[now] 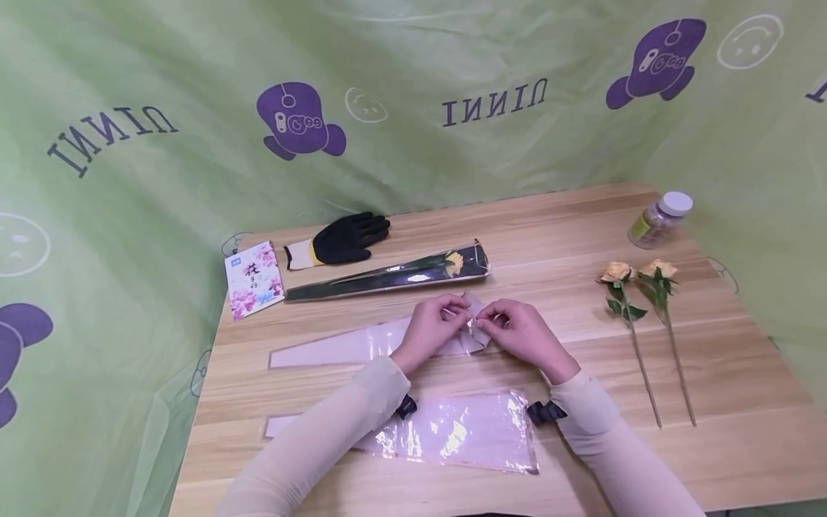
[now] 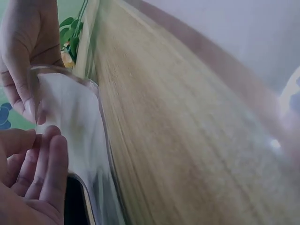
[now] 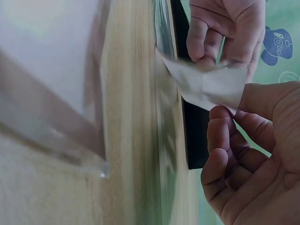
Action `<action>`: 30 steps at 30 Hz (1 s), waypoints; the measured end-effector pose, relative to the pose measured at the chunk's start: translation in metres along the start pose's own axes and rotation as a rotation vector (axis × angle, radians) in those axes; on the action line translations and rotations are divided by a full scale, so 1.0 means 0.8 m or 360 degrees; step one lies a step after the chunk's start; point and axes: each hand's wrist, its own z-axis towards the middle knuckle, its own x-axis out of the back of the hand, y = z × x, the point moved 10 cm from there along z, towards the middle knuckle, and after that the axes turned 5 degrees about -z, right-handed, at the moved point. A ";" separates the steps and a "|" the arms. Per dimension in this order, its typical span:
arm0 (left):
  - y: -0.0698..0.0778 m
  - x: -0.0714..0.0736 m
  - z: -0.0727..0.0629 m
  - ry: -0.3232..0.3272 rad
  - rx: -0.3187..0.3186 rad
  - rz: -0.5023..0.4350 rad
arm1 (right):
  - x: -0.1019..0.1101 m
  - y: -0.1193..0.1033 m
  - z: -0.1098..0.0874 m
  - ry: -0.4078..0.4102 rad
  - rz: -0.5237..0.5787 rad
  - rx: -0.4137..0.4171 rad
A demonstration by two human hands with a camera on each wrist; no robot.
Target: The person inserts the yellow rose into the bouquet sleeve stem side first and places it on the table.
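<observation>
Both hands are at the wide right end of a pale tapered flower sleeve (image 1: 342, 348) with clear film, which lies along the table. My left hand (image 1: 431, 329) pinches the edge of its mouth between thumb and fingertips. Close by on the right, my right hand (image 1: 526, 334) pinches the same end, its thumb and forefinger meeting at the rim. The right wrist view shows the sleeve's white end (image 3: 211, 84) raised and bent between the two hands. A second pale sleeve (image 1: 472, 431) lies flat nearer the body, partly hidden under the left forearm.
Behind the hands lies a yellow rose (image 1: 455, 264) in a black-backed sleeve (image 1: 362, 286). Farther left are a black-palmed glove (image 1: 345, 240) and a floral booklet (image 1: 255, 280). Two loose roses (image 1: 617, 273) and a white-capped jar (image 1: 659, 221) occupy the right. A green printed curtain (image 1: 413, 158) surrounds the table.
</observation>
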 end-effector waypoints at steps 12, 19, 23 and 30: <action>-0.009 0.008 -0.001 0.0038 0.0066 -0.0134 | 0.035 0.023 -0.013 -0.0005 0.0118 -0.0125; 0.001 0.004 0.001 0.0005 0.0038 -0.0106 | 0.155 0.090 -0.059 0.0280 0.0012 -0.0373; 0.005 0.001 0.001 -0.0004 0.0014 -0.0070 | 0.208 0.140 -0.087 0.0320 -0.0222 -0.0533; 0.014 -0.005 0.001 -0.0057 -0.0056 0.0025 | 0.215 0.187 -0.100 0.0079 -0.0610 -0.0549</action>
